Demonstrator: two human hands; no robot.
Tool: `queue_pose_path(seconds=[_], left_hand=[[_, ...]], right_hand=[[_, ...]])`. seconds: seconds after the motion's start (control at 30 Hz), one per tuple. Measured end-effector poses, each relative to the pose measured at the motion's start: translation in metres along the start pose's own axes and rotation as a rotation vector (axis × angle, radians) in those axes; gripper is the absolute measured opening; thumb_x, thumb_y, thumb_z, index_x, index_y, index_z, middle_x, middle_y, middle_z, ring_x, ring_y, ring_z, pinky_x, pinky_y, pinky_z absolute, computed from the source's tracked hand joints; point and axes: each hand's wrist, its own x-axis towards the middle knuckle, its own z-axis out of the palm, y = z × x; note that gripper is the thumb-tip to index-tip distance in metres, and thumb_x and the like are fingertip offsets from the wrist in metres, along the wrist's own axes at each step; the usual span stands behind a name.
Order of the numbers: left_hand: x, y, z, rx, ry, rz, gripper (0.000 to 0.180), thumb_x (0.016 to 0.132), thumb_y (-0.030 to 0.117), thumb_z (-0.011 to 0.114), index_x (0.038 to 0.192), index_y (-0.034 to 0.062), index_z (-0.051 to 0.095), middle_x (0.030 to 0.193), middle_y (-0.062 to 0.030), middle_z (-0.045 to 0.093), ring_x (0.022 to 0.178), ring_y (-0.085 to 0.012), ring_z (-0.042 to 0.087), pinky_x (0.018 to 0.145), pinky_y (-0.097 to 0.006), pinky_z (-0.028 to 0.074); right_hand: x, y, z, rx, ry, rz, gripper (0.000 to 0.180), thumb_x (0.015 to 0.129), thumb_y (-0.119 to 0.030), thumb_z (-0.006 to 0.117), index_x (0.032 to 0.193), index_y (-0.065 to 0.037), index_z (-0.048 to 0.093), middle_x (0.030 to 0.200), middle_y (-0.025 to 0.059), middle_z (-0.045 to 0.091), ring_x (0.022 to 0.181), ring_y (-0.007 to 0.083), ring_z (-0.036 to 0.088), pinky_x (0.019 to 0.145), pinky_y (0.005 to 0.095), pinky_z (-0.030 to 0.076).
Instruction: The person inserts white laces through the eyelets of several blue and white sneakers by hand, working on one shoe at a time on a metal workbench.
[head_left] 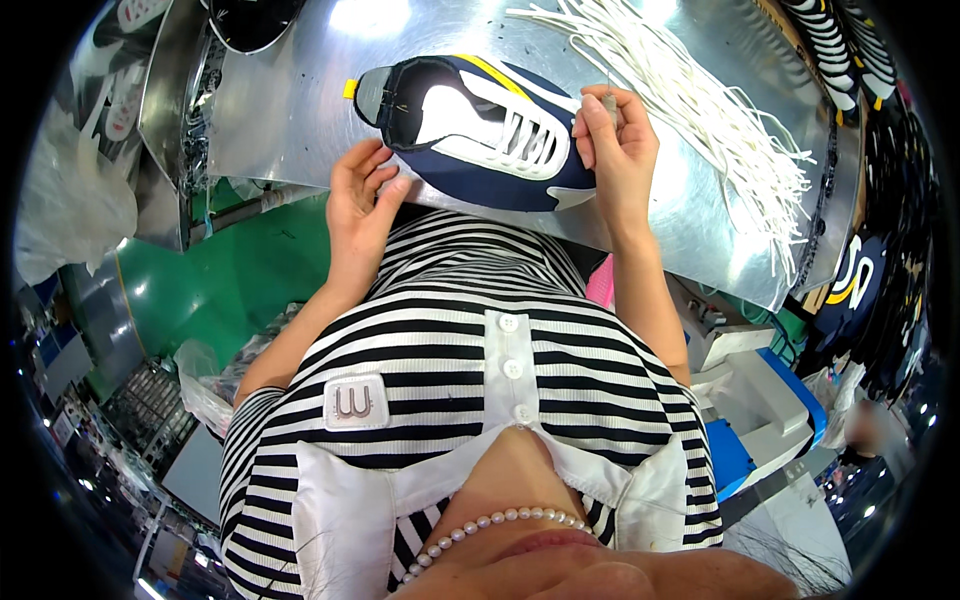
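A navy shoe upper (463,186) with white and yellow trim lies on its side on the metal table, its toe to the right. White lace (533,140) runs in rows across its white eyelet panel. At the toe, my right hand (622,145) pinches a small tool with a greyish handle (609,104) and a thin metal shaft pointing away from me. Its tip is too fine to make out. Beside the heel, my left hand (362,205) has its fingers loosely bent and thumb apart, close to the upper's near edge, with nothing visible between them.
A long bundle of white laces (700,120) spreads over the right half of the metal table (270,110). More dark uppers (850,285) hang or stack at the far right. A dark round-edged piece (250,22) lies at the top left. A blue-and-white machine (765,420) stands at lower right.
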Motion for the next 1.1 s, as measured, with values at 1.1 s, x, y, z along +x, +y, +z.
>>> queue_pose_path(seconds=[1.1], left_hand=[[0.070, 0.008, 0.031, -0.753, -0.210, -0.543, 0.043, 0.096, 0.023, 0.065, 0.126, -0.0054, 0.053, 0.119, -0.0117, 0.064, 0.110, -0.0206, 0.063, 0.099, -0.037, 0.050]], right_hand=[[0.005, -0.001, -0.003, -0.604, -0.580, -0.365, 0.012, 0.080, 0.000, 0.066, 0.087, -0.004, 0.056, 0.082, 0.0056, 0.054, 0.070, 0.0166, 0.052, 0.066, 0.0255, 0.044]])
